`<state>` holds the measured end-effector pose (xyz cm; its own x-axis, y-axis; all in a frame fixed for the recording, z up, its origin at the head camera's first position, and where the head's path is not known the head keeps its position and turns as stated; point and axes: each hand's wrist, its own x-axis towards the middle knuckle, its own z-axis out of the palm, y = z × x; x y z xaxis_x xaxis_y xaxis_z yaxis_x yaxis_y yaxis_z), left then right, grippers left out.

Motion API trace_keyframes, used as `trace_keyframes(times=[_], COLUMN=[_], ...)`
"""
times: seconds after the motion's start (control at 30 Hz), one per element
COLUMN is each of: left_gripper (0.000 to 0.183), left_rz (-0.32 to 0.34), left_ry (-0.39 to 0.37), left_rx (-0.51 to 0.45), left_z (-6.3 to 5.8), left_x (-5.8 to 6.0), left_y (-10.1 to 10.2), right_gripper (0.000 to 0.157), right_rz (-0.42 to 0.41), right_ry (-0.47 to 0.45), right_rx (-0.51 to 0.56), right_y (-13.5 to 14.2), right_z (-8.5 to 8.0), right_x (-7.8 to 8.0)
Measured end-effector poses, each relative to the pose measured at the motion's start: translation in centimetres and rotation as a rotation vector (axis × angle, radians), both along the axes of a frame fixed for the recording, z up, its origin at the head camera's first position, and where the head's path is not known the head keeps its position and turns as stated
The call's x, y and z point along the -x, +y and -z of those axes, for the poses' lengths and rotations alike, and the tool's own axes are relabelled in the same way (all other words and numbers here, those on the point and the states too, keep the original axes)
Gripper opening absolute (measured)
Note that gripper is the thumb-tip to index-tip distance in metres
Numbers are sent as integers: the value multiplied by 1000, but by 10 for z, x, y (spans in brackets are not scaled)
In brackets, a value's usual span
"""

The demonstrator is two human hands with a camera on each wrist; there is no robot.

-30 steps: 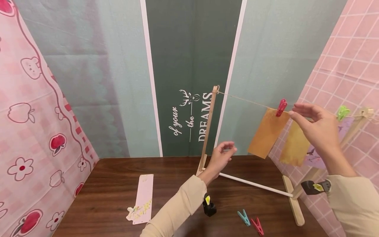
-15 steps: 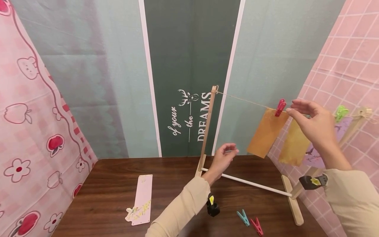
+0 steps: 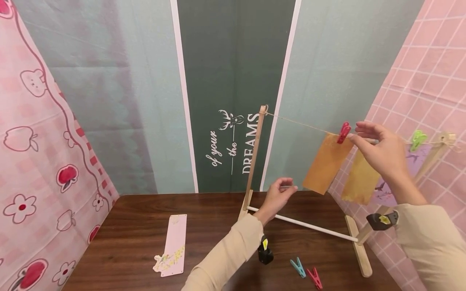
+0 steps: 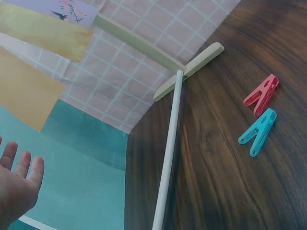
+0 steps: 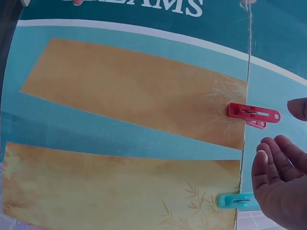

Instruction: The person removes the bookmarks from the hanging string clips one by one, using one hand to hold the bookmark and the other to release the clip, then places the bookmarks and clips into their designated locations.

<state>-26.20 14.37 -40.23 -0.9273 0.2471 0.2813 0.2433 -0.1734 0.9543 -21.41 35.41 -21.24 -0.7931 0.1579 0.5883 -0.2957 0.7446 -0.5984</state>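
An orange card (image 3: 327, 163) hangs from the string (image 5: 249, 43) under a red clothespin (image 5: 249, 113). My right hand (image 3: 384, 151) is beside that clothespin, thumb and fingers apart with nothing between them in the right wrist view. A yellowish card (image 5: 120, 187) hangs next to it from a teal clothespin (image 5: 235, 201), partly behind the hand. Farther right, a green clothespin (image 3: 418, 140) holds a purple card (image 3: 386, 192). My left hand (image 3: 276, 197) hovers below and left of the orange card, loosely curled and holding nothing.
The wooden stand's left post (image 3: 256, 157) and white crossbar (image 3: 316, 227) stand on the brown table (image 3: 134, 238). A blue clothespin (image 3: 298, 267) and a red-pink clothespin (image 3: 314, 278) lie at the front. A pink bookmark-like card (image 3: 175, 242) lies at the left.
My right hand has shifted slightly left beside the red clothespin. My left hand has moved a little right and down. The hanging cards stay on the string.
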Motion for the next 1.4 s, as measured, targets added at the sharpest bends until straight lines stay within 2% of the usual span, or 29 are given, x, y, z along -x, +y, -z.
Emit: trace_keyframes(times=[0.5, 0.77, 0.9, 1.13, 1.4], left_gripper=[31, 33, 34, 35, 37], left_rz=[-9, 36, 43, 41, 36], left_ry=[-54, -72, -94, -91, -107], left_rx=[28, 36, 31, 15, 14], left_z=[2, 4, 5, 2, 5], left_x=[6, 10, 11, 11, 12], left_y=[12, 19, 21, 23, 29], right_gripper=[56, 53, 53, 56, 49], right_rz=[-4, 12, 7, 45, 4], right_ry=[-90, -99, -106, -144, -131], right_rx=[-42, -78, -77, -100, -96], right_y=[0, 1, 0, 0, 0], right_z=[-4, -6, -6, -10, -7], right_x=[10, 13, 14, 15, 18])
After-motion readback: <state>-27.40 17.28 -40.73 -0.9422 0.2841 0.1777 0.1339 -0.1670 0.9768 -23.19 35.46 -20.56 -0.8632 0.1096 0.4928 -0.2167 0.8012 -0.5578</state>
